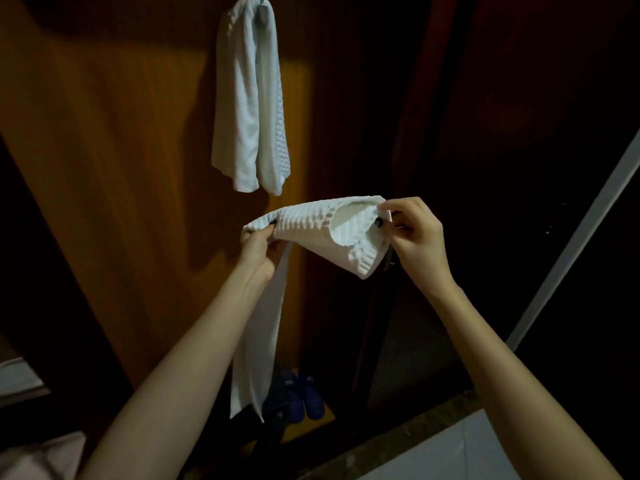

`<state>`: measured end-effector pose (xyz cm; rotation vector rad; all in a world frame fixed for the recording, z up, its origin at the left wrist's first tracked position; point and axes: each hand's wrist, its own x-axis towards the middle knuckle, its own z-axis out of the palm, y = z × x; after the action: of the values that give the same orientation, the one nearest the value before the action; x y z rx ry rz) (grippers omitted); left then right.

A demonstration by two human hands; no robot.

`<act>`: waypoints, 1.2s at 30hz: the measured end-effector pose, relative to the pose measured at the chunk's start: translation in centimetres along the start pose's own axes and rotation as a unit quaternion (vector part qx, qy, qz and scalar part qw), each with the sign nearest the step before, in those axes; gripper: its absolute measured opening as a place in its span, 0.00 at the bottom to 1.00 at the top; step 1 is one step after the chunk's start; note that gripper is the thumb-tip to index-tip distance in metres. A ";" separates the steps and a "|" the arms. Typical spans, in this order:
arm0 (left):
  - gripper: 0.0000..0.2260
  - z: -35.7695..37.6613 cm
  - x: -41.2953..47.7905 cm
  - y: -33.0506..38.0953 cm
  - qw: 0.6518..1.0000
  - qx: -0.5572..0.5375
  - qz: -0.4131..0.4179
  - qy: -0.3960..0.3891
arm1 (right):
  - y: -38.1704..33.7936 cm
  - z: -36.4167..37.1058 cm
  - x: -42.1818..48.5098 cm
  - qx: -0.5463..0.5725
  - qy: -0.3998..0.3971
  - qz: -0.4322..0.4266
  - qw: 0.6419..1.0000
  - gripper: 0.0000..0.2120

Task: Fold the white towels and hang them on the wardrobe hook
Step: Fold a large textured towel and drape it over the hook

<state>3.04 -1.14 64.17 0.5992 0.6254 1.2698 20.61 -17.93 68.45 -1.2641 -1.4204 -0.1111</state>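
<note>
A folded white towel [250,98] hangs from a metal hook [263,10] on the brown wardrobe door [114,150] at the top centre. Below it I hold a second white waffle-textured towel [322,225] stretched between both hands. My left hand [258,252] pinches its left end, and a long strip of the towel falls down past my left forearm. My right hand [417,233] grips the right end, where the cloth is doubled over into a short flap.
A pair of dark blue slippers [304,393] sits on the floor by the wardrobe's foot. A pale strip [575,233] runs diagonally at the right. A light tiled floor [460,452] shows at the bottom right, and pale fabric [38,455] at the bottom left.
</note>
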 end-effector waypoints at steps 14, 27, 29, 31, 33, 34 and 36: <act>0.11 0.7 0.1 -0.1 0.999 0.005 -0.001 -0.053 | 0.3 -0.2 0.5 -0.116 0.027 0.048 0.992 0.11; 0.09 0.0 0.5 0.7 0.995 0.061 0.007 -0.081 | -1.6 -2.9 -0.1 -0.009 -0.171 0.034 0.985 0.16; 0.09 -0.2 0.5 0.8 0.994 0.056 0.007 -0.090 | -1.9 -3.0 -0.2 0.043 -0.196 0.039 0.979 0.20; 0.08 -0.4 0.6 0.9 0.994 0.050 0.007 -0.099 | -1.8 -2.7 -0.3 0.057 -0.192 0.037 0.979 0.20; 0.08 -0.5 0.7 1.0 0.993 0.049 0.002 -0.104 | -1.5 -2.4 -0.3 0.028 -0.158 0.019 0.987 0.20; 0.09 -0.5 0.7 1.0 0.993 0.048 -0.003 -0.104 | -1.4 -2.4 -0.2 0.022 -0.138 0.017 0.990 0.20; 0.09 -0.5 0.8 1.0 0.993 0.041 -0.012 -0.109 | -1.3 -2.3 0.1 0.024 -0.106 0.022 0.994 0.21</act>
<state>2.13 -0.15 64.44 0.7849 0.5039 1.1422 21.23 -20.00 70.06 -1.2972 -1.5644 0.0893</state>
